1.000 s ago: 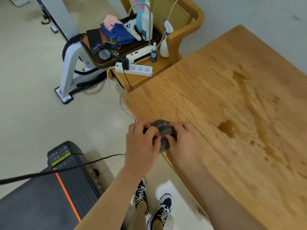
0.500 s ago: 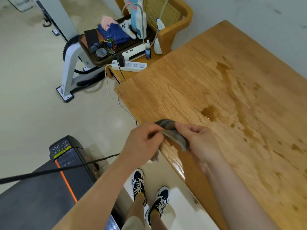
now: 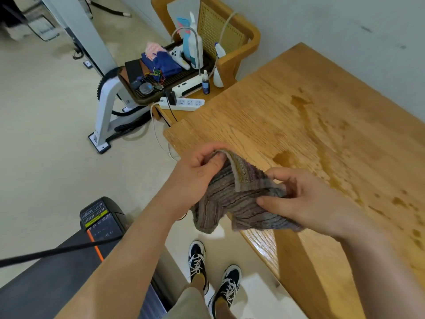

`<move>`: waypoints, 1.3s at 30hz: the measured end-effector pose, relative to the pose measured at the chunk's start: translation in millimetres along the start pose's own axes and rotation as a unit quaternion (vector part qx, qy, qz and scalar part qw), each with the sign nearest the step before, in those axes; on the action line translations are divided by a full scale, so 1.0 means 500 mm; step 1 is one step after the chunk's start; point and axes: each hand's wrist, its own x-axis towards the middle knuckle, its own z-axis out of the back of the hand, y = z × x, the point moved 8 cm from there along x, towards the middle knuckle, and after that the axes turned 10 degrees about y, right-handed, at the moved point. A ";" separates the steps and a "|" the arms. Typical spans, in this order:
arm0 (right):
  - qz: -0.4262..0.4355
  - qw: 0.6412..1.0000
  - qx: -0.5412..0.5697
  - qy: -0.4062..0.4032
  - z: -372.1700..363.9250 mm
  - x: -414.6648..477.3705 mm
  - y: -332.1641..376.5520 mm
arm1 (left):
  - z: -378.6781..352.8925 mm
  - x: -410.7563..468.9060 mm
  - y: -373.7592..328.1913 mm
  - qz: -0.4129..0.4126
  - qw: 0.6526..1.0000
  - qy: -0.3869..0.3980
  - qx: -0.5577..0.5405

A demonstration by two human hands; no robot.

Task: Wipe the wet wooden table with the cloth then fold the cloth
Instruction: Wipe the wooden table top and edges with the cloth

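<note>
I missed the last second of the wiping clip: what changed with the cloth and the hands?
The left hand and right hand pulled apart, opening the balled cloth at the table edge. Both kept their grip; the water stays unwiped.

Both hands hold a striped grey-brown cloth [image 3: 239, 199] over the near edge of the wooden table [image 3: 264, 116]. The left hand [image 3: 195, 178] pinches its upper edge; the right hand [image 3: 308, 203] grips the other side. Water patches [image 3: 322, 134] streak the tabletop. Beyond the table's far corner, a chair [image 3: 232, 54] carries a power strip [image 3: 184, 103] and spray bottles [image 3: 218, 65].
</note>
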 end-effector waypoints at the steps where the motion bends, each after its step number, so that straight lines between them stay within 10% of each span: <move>1: -0.009 0.999 -0.032 -0.004 0.009 -0.005 0.009 | 0.010 0.001 0.008 0.003 1.000 -0.012 -0.020; 12: -0.082 0.857 -0.457 -0.225 -0.106 0.241 -0.080 | 0.242 0.163 0.176 0.148 0.965 -0.217 0.020; 21: -0.018 0.846 -0.510 -0.153 -0.180 0.498 -0.069 | 0.365 0.238 0.195 0.064 0.942 -0.178 0.276; 27: -0.014 0.849 -0.509 -0.140 -0.140 0.588 -0.026 | 0.410 0.267 0.259 0.132 0.968 -0.202 0.076; 34: -0.095 0.838 -0.497 -0.205 0.054 0.602 -0.042 | 0.346 0.310 0.219 0.061 0.947 -0.070 0.309; 39: -0.109 0.833 -0.485 -0.242 0.033 0.604 -0.039 | 0.346 0.335 0.240 0.152 0.953 -0.109 0.240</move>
